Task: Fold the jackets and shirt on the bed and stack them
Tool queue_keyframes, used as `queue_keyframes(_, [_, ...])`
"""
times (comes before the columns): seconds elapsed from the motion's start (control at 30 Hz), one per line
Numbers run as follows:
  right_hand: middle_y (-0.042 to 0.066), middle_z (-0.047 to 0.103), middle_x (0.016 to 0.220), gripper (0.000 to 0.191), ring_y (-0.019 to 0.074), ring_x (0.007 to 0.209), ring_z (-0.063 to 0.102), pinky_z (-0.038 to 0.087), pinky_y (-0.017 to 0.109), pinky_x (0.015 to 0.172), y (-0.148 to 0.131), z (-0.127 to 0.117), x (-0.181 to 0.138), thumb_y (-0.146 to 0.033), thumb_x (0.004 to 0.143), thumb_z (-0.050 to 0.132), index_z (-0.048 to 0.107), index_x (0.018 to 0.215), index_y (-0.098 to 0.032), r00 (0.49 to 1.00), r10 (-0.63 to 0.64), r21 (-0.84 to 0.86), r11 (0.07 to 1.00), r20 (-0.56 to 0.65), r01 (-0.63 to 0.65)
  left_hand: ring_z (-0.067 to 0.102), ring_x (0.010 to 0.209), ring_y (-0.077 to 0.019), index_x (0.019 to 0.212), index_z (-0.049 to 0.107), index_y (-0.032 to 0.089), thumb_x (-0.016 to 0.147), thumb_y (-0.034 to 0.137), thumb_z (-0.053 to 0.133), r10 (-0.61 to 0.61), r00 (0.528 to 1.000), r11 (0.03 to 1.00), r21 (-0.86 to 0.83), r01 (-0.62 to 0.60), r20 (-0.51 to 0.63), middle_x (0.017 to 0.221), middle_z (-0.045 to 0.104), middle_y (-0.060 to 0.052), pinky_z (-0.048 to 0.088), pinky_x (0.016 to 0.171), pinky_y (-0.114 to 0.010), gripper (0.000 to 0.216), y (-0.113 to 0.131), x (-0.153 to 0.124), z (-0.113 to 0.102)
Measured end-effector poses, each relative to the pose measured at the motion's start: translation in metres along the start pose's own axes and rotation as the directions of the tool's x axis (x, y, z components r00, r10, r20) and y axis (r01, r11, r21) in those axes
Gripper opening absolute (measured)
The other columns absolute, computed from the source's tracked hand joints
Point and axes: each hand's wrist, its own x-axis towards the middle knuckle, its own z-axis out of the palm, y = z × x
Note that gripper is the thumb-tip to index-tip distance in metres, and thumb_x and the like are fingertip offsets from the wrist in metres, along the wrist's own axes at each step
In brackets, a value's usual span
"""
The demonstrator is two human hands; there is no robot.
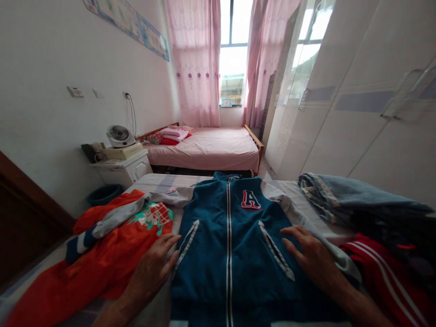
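A teal zip-up jacket (pixel 209 254) with grey sleeves and a letter A patch lies front up on the bed before me, its zipper closed and its sleeves spread to both sides. My left hand (pixel 155 259) is at the jacket's left edge beside the slanted pocket, fingers stretched out. On the other side, my right hand (pixel 308 250) rests at the jacket's right edge near the other pocket, fingers apart. Neither hand grips the cloth. The jacket's left sleeve lies across an orange garment (pixel 112 247) with a green and red print.
Folded jeans (pixel 354 193) and a red garment with white stripes (pixel 381 272) lie at the right. Beyond stands a pink-covered bed (pixel 214 147). A white nightstand (pixel 131 170) holds a small fan (pixel 120 135); a dark bin (pixel 105 194) is below. White wardrobes (pixel 357 131) line the right wall.
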Motion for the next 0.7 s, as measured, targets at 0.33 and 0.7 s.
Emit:
queue_keyframes(0.33, [0.009,0.057,0.127,0.066,0.028,0.116,0.053,0.046,0.041,0.092,-0.049,0.01,-0.075,-0.022,0.064,0.068,0.051,0.127,-0.026,0.774,-0.556,0.117,0.828,0.304,0.549,0.06,0.097,-0.024,0.143,0.028,0.032,0.064,0.036,0.074,0.095,0.954,0.932,-0.362,0.015,0.283,0.115,0.06,-0.006,0.052,0.084,-0.034,0.091,0.017,-0.085,-0.007])
queue_keyframes(0.7, [0.005,0.062,0.119,0.061,0.0201,0.106,0.058,0.046,0.034,0.087,-0.048,0.025,-0.081,0.002,0.064,0.043,0.057,0.119,-0.021,0.778,-0.625,-0.139,0.766,0.07,0.628,0.053,0.115,-0.0192,0.14,0.031,0.029,0.059,-0.006,0.035,0.039,0.998,0.945,-0.324,-0.049,-0.039,0.124,0.05,-0.007,0.049,0.092,-0.029,0.088,0.038,-0.093,0.022])
